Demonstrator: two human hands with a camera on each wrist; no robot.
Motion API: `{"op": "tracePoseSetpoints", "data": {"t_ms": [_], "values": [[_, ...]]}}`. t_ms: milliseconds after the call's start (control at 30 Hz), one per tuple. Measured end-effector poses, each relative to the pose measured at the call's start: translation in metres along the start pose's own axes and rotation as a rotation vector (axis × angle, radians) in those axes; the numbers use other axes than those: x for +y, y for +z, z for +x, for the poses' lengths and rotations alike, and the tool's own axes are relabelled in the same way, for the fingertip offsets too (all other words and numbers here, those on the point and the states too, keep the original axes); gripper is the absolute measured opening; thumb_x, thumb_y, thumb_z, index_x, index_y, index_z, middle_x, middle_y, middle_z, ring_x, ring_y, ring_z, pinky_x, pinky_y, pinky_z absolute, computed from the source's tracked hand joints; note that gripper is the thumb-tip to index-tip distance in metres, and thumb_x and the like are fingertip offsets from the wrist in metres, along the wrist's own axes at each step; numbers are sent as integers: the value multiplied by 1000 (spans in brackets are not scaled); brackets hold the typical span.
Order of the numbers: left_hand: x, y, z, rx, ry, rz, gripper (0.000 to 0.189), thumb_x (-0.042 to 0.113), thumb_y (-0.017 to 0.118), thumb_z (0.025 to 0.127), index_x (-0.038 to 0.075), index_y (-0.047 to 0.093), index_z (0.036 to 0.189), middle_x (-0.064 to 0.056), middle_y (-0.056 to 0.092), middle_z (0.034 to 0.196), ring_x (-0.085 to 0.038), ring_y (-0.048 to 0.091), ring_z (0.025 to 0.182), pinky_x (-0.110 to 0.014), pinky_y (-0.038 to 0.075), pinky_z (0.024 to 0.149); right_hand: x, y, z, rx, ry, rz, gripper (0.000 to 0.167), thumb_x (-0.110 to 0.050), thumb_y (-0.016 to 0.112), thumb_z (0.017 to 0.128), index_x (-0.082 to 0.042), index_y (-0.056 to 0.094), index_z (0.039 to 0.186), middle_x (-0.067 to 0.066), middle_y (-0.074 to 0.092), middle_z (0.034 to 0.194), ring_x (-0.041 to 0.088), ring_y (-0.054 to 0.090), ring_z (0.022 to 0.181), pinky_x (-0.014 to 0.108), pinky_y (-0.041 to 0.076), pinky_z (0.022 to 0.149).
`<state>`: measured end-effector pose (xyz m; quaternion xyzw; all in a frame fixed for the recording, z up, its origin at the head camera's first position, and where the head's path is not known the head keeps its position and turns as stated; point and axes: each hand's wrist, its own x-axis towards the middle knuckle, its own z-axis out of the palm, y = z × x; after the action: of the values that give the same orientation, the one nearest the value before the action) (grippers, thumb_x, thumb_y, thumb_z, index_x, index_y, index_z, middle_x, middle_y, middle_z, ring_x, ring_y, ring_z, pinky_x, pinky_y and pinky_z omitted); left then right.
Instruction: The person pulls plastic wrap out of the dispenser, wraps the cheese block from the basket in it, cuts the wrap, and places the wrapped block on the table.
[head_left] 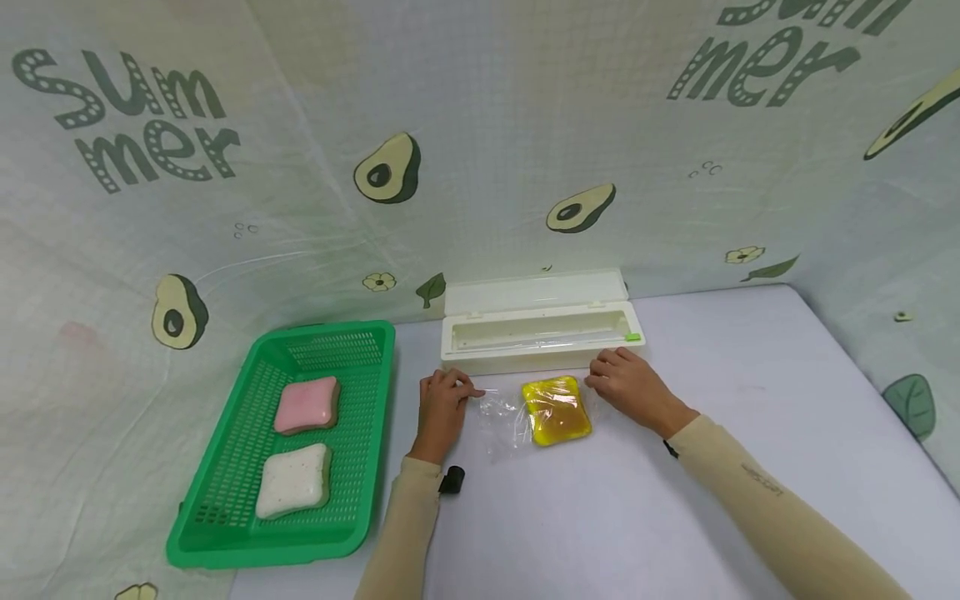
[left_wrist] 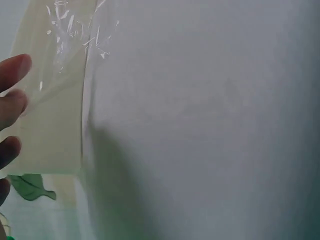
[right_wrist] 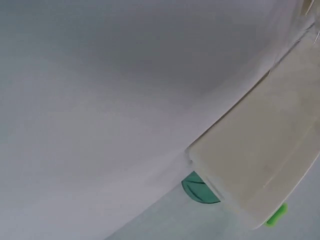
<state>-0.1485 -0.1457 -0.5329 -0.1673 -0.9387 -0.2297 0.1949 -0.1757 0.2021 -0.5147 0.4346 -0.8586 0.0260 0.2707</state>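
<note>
A yellow toast-shaped piece with a brownish middle lies on the table under clear, shiny cling film. To its left, my left hand pinches the film's far left corner between thumb and fingers. Curled fingers also show at the edge of the left wrist view, beside the crinkled film. My right hand grips the film just right of the yellow piece, near the box front; its fingers are outside the right wrist view. Behind both hands stands a long white cling film box, lid raised.
A green slider sits at the right end of the box's front edge. On the left, a green basket holds a pink toast-shaped piece and a white one. A printed cloth hangs behind the table.
</note>
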Motion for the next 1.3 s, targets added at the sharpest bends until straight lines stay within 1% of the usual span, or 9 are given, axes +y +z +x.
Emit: {"op": "tracePoseSetpoints", "data": {"t_ms": [200,400,500,567,733,867,1100,1233,1300], "values": [[16,-12,1,-120,81,110,26,2,79,93,21,85,110,-1,69,118,-24,60,111,-47,44,101,-1,-3,-6,-28,23,36,26,-1,95,71,-7,81,93,5,72,97,26,67,94,40,55,85],[52,-26,15,-206,139,206,34,15,77,98,22,77,131,-1,68,131,-25,59,122,-47,45,105,-4,-5,-2,-18,65,108,28,-10,90,81,-4,78,106,9,76,106,29,70,100,45,56,92],[71,-21,21,-266,138,210,41,26,76,100,22,71,140,0,68,136,-24,57,127,-45,44,109,-11,-3,6,-53,108,161,34,-16,87,86,-3,76,116,11,76,116,31,71,108,48,55,98],[81,-13,24,-317,127,213,46,33,74,101,21,66,145,1,67,139,-23,56,131,-44,43,111,-16,-2,11,-106,132,182,40,-22,84,90,-2,74,123,13,75,124,32,70,114,49,53,102],[92,9,22,-435,101,265,53,43,71,101,20,63,148,3,64,147,-22,55,134,-43,41,113,-27,1,18,-248,169,203,41,-30,77,98,-2,73,127,11,74,125,32,67,119,49,50,108],[91,16,18,-455,118,278,46,41,72,100,22,68,142,6,63,149,-22,53,135,-44,41,110,-32,-3,18,-281,192,224,36,-31,78,97,-3,77,120,7,77,113,30,66,114,48,50,106],[90,13,20,-483,195,233,36,26,72,102,29,73,137,10,59,153,-25,46,145,-48,37,116,-41,-13,12,-331,191,308,27,-29,78,96,-4,81,105,3,76,98,26,65,102,46,52,97],[91,14,20,-457,243,220,32,24,70,102,32,76,132,9,57,156,-24,43,147,-48,36,117,-46,-24,7,-357,170,370,12,-16,74,96,-7,82,99,0,75,94,22,65,96,44,54,91],[91,15,19,-428,255,210,30,24,72,101,34,78,129,9,56,155,-23,43,146,-47,36,117,-47,-29,3,-367,167,405,11,-7,72,92,-8,82,97,-1,75,93,21,64,94,43,54,88]]}}
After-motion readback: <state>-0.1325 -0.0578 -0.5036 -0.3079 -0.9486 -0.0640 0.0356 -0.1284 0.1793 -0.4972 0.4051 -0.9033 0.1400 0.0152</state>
